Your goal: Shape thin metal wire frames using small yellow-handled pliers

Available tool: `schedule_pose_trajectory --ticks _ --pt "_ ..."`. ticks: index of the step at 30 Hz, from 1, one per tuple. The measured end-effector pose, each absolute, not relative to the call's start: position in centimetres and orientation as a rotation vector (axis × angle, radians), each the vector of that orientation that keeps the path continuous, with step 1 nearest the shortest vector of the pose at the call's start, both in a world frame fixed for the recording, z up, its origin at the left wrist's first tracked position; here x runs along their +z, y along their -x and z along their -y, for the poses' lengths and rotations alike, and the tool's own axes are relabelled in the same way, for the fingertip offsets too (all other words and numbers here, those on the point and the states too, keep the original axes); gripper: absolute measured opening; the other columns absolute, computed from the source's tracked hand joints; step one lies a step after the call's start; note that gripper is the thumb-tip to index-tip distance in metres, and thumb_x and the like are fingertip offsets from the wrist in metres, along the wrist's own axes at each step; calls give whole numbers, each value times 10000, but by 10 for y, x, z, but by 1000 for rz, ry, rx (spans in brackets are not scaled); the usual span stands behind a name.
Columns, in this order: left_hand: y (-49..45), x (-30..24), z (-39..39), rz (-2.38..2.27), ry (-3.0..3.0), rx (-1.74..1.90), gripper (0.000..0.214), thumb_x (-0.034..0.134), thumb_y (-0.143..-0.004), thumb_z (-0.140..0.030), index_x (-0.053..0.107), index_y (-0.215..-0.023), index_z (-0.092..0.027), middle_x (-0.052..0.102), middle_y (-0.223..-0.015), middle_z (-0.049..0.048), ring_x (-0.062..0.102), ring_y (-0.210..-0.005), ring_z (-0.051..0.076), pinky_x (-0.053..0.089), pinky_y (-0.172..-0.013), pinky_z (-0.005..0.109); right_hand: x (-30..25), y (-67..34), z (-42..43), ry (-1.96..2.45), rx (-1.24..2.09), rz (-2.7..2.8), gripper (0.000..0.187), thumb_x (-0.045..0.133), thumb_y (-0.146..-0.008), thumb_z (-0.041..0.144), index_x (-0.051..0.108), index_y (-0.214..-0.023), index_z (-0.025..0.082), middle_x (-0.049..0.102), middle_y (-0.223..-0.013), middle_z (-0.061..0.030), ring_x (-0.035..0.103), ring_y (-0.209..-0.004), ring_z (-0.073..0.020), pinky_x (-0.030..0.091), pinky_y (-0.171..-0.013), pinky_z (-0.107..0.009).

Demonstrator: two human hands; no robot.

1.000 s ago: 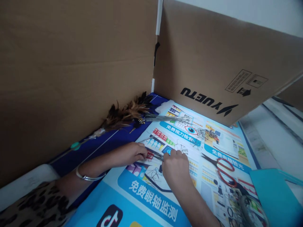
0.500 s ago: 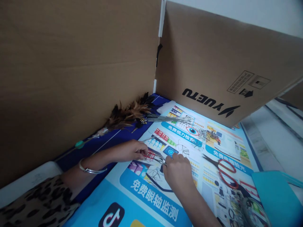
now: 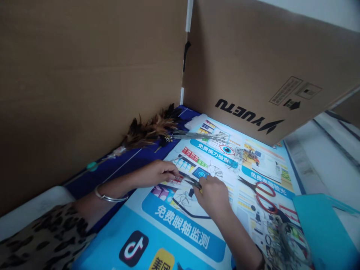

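Observation:
My right hand (image 3: 214,195) is wrapped round a pair of pliers (image 3: 193,182). Their slim metal jaws point left and look a little apart. Just left of the jaw tips, my left hand (image 3: 161,173) is closed in a pinch; whatever lies between its fingertips is too small to make out. A thin line, perhaps wire, shows just above this hand. Both hands are over a printed poster sheet (image 3: 135,215). Fine loose wire pieces (image 3: 216,170) lie beyond the right hand. Red-handled scissors (image 3: 260,191) rest open to its right.
A bundle of straight thin wires (image 3: 197,135) lies at the back, beside brown feathers (image 3: 152,127). Small metal bits (image 3: 244,153) are scattered to their right. Tangled wire (image 3: 287,240) and a teal folder-like piece (image 3: 323,228) sit at right. Cardboard walls (image 3: 247,67) stand behind and left.
The plier jaws have spread and show more clearly. My left hand has shifted slightly right, nearer the jaw tips. The whole view has moved a little.

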State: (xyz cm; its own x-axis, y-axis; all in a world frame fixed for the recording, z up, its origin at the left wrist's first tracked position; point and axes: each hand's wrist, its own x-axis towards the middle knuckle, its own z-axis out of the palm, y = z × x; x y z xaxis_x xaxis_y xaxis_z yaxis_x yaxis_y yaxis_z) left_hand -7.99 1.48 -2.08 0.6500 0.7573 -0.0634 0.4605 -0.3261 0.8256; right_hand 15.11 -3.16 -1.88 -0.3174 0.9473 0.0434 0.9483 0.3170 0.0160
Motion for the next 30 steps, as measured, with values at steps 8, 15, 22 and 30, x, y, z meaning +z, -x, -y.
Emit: schedule_pose_trajectory --ticks 8,15,22,30 --pt "69 -28 -7 -884 -2340 548 199 472 -847 -224 656 -917 -193 618 -921 57 525 -899 166 385 -818 266 -20 -163 36 1894 -71 2437 250 465 -816 446 571 -811 219 574 -801 -28 498 -756 -178 249 -571 -259" --pt "62 -19 14 -946 -2360 274 136 554 -785 -274 639 -854 -193 619 -910 47 545 -892 198 392 -775 267 -35 -171 40 1888 -38 2329 239 496 -804 431 565 -758 206 563 -777 -23 486 -746 -150 260 -598 -238" --pt "51 -22 28 -1116 -2428 93 124 603 -736 -261 581 -842 -200 610 -875 27 569 -835 212 384 -701 272 -44 -173 40 1869 8 2266 247 502 -798 434 559 -746 200 554 -759 -21 486 -737 -146 261 -593 -235" --pt "49 -23 30 -1125 -2440 64 67 572 -750 -242 562 -804 -203 611 -846 12 572 -794 194 363 -671 261 -42 -172 47 1829 15 2280 225 507 -797 414 566 -771 198 557 -776 -31 484 -753 -153 274 -622 -239"
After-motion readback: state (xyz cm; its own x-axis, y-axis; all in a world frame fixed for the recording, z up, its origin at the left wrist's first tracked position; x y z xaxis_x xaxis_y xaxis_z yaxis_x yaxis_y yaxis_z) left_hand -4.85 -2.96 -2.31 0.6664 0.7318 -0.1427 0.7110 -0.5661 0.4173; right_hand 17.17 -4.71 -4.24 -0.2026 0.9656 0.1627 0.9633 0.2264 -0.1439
